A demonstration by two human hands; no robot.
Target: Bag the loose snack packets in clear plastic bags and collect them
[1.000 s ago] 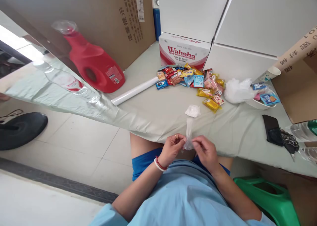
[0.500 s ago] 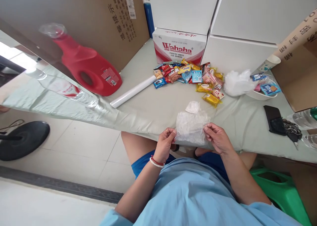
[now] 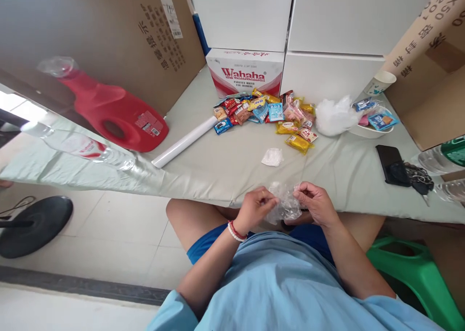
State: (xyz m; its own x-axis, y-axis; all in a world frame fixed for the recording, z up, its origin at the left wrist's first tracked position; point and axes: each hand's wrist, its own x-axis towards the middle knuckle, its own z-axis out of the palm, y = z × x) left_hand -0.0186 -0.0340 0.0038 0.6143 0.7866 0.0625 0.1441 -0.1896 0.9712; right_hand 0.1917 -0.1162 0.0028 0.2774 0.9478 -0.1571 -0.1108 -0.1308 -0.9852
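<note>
both hands, the left hand (image 3: 257, 209) and the right hand (image 3: 315, 204), were pinched shut on a thin clear plastic bag (image 3: 286, 206) at the near edge of the tabletop (image 3: 225, 161). the bag looked slippery and weak, so a hard pull could have torn it, or it could have slipped down onto the lap.

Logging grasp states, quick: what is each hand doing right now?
Left hand: closed, pinching the clear plastic bag.
Right hand: closed, pinching the same bag's other side.

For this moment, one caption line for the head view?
Both hands, left and right, hold a crumpled clear plastic bag at the table edge.
</note>
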